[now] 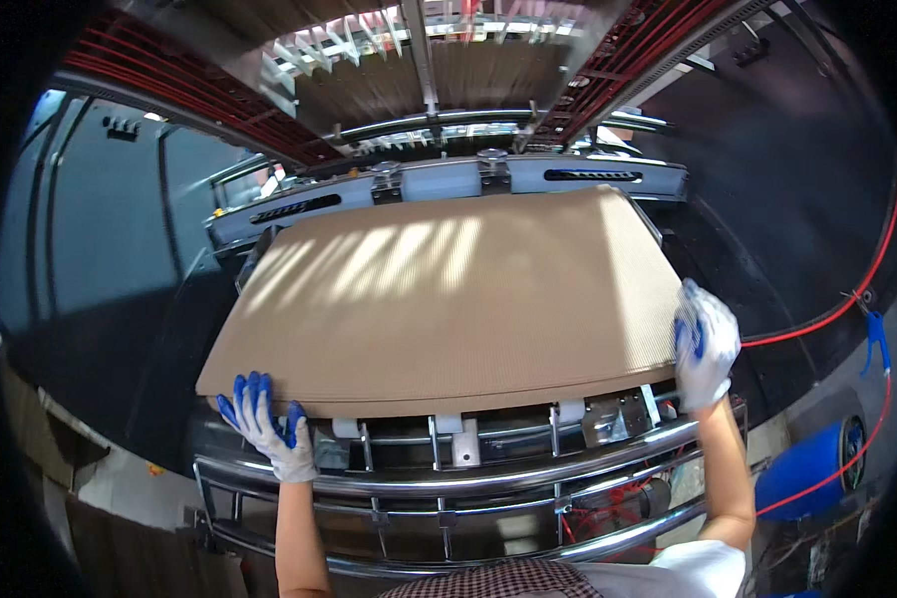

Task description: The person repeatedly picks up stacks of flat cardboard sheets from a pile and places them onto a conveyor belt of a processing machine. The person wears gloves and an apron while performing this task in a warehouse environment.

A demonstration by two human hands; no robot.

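A stack of brown corrugated cardboard sheets [448, 309] lies in front of me, its layers showing along the near edge. At its near left corner, my left hand [269, 427] in a white glove with blue-coated fingers rests against the edge, fingers spread and holding nothing. By the right edge, toward the near corner, my right hand [706, 344] wears a matching glove. Its palm side is turned to the stack, the fingers are slightly bent and apart, and motion blurs it a little.
Chrome rails [448, 485] cross between me and the stack. Behind it stands a pale machine beam [429, 182]. A red hose [807, 329] curves along the right, near a blue air gun [875, 342] and a blue drum [802, 473]. Dark panels flank both sides.
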